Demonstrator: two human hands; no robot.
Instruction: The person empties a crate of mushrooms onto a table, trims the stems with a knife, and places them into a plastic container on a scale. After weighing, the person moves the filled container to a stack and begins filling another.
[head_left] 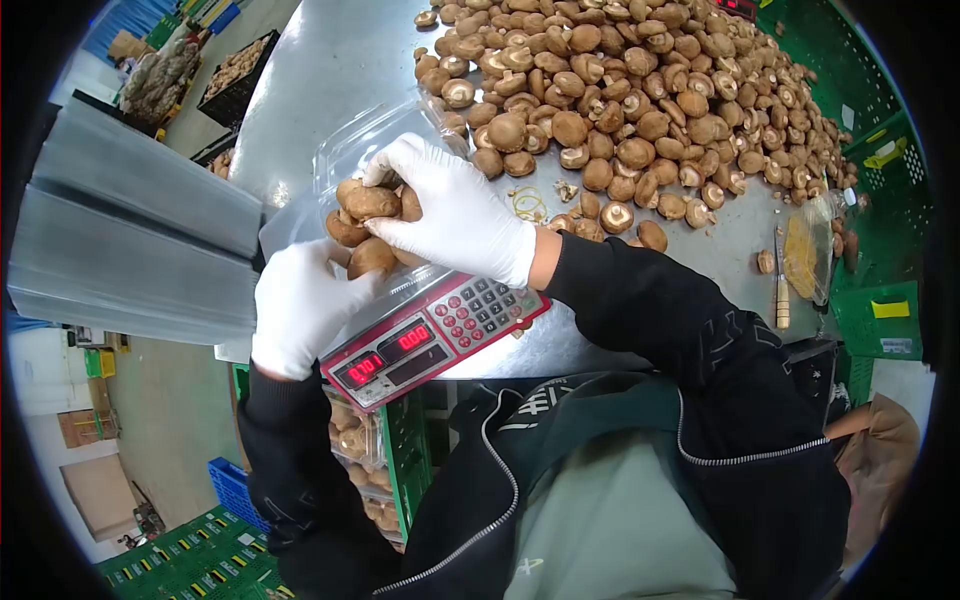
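The left hand (305, 308) touches the mushrooms (372, 203) in a clear container (345, 140), its grip unclear; the right hand (455, 208) clasps some between fingers and thumb – seemingly settling them, which calls for light pressure. Right of these, more mushrooms (610, 75) heap the desk (320, 85).

White gloves cover the left hand (305, 305) and right hand (450, 205); both sleeves (640, 305) are black. The shiitake mushrooms (369, 203) have mottled tan-to-brown caps, and the heap (650, 90) at the silver-grey table's (320, 70) far edge shows cream undersides. The scale (465, 355) is red with glowing red digits. Green crates (872, 85) line the right edge, one with a yellow label (890, 310).
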